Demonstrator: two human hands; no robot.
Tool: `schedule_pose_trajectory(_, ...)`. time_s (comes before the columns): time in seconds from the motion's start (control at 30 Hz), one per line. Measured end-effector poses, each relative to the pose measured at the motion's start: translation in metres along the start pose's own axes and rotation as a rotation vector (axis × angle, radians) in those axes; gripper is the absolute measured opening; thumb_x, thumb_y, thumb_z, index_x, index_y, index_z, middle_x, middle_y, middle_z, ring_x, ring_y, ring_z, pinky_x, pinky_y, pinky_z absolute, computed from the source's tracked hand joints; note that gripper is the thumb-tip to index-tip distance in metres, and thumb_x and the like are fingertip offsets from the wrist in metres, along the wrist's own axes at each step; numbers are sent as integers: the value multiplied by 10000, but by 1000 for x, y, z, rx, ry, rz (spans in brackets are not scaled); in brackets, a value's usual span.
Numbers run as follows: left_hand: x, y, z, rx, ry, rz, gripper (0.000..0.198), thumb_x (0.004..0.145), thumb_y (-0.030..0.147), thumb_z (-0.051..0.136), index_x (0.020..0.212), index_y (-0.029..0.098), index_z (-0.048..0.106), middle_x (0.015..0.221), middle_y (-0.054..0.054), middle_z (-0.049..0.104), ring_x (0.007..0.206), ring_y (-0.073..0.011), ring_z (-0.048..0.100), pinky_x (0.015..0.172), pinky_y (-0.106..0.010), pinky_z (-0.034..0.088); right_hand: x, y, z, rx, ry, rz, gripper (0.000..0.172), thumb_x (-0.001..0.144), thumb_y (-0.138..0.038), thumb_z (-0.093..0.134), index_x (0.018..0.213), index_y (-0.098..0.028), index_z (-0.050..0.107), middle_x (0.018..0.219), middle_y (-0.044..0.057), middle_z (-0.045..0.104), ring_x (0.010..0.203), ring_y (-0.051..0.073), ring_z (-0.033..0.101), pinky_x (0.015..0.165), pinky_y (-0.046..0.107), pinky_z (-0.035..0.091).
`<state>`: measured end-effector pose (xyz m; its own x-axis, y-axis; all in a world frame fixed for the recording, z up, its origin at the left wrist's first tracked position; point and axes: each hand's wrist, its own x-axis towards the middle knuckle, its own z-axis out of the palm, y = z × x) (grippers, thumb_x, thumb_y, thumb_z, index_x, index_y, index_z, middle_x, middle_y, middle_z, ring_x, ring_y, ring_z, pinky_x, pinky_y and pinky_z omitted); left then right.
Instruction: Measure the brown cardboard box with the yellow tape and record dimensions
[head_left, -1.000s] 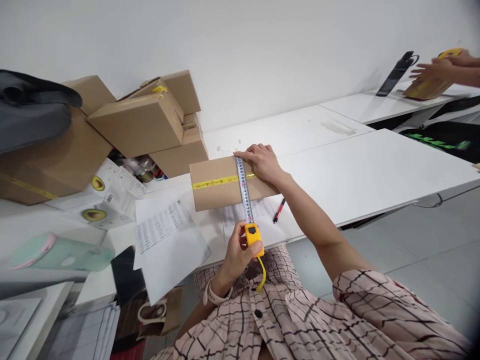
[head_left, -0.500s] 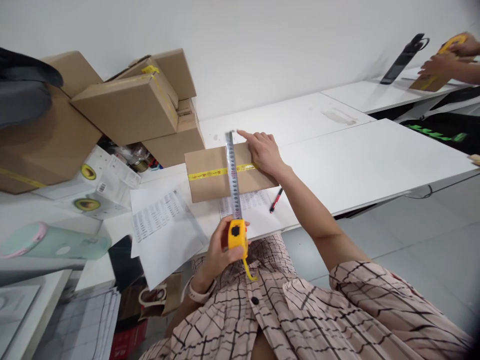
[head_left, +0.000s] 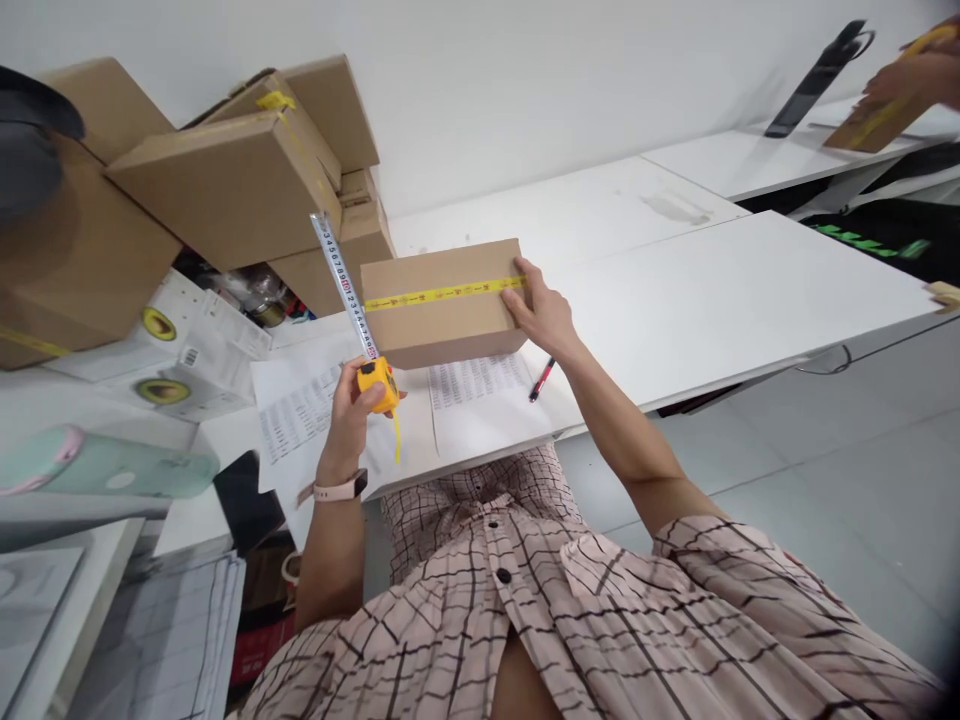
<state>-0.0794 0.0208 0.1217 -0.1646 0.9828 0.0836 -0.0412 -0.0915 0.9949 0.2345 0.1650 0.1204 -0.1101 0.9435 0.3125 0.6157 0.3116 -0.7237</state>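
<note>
My left hand (head_left: 351,400) is closed round a yellow tape measure (head_left: 377,383), whose blade (head_left: 343,278) sticks up and away to the left of a small cardboard box (head_left: 442,300). The box carries a strip of yellow tape and is tilted up off the white table (head_left: 675,290). My right hand (head_left: 541,308) grips the box's right end, fingers wrapped on its edge. Printed sheets (head_left: 480,385) lie under the box, and a red pen (head_left: 540,380) rests beside them by my right wrist.
Stacked cardboard boxes (head_left: 225,180) stand at the back left, above white avocado-printed cartons (head_left: 172,350) and a mint-green bottle (head_left: 105,470). At the far right, another person's hands (head_left: 919,70) hold a box and a yellow tape on a second table.
The tape has come off the box top and swung left with my left hand. My right hand has shifted from the box's top to its right end, and the box has tipped up.
</note>
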Motion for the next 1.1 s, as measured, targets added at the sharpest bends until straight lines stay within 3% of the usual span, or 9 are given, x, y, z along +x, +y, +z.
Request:
schedule_pose_trajectory(0.1,-2,-4,8,7,-13,40,611,692,448,844,1180,244,538,1025,-23,655,732,-187,736,481,-212,530,-13,-4,-10,46,25,-11,785,991,-684,381,1668,-332,197,1471,102,628,1096,360,675,982,561,530)
schedule_pose_trajectory(0.2,-4,-10,12,26,-44,67,610,666,408,871,1161,257,548,1084,-26,652,853,-190,727,628,-268,618,-22,-4,-13,123,72,-83,819,1000,-685,346,1690,-363,44,1662,67,427,1244,349,631,1033,555,537)
schedule_pose_trajectory(0.37,9,-36,11,65,-56,-24,644,624,397,896,1152,232,566,1076,-20,649,799,-159,714,735,-316,635,-27,11,13,249,143,-171,895,992,-684,389,1688,-326,-45,1728,83,282,1528,338,398,1209,575,415)
schedule_pose_trajectory(0.57,16,-71,8,163,-65,-191,660,662,466,845,1208,236,555,1034,-24,669,747,-160,700,590,-248,559,-33,55,58,259,152,-106,850,983,-588,425,1682,-273,57,1695,139,347,1509,310,435,1212,558,412)
schedule_pose_trajectory(0.7,7,-72,11,256,-11,-166,700,656,491,835,1242,253,536,1332,-82,615,787,-143,668,559,-226,527,-45,74,66,235,186,-73,720,963,-472,477,1623,-241,301,1599,156,488,1405,312,546,1144,555,477)
schedule_pose_trajectory(0.8,-12,-59,18,395,-4,-64,723,672,457,849,1291,265,528,1536,-107,492,865,-144,645,657,-259,554,-58,64,53,176,319,-47,609,976,-437,495,1549,-238,436,1503,166,576,1329,319,591,1102,572,498)
schedule_pose_trajectory(0.87,-30,-48,26,463,-52,-55,719,693,440,843,1311,258,525,1453,-105,566,874,-156,642,693,-271,547,-68,44,39,221,359,-51,579,995,-463,509,1538,-271,448,1427,150,628,1262,300,623,1048,539,539)
schedule_pose_trajectory(1.0,-66,-34,44,431,-263,-224,703,721,447,812,1327,231,527,992,-21,676,755,-154,613,642,-258,510,-91,4,14,505,179,-84,742,964,-574,601,1612,-378,297,1429,105,634,929,219,700,850,444,619)
schedule_pose_trajectory(1.1,-86,-33,56,419,-457,-330,715,697,433,823,1314,219,533,923,-1,648,730,-151,593,630,-255,494,-106,-8,8,679,60,-104,857,917,-616,662,1631,-412,233,1424,94,635,753,169,664,703,388,620)
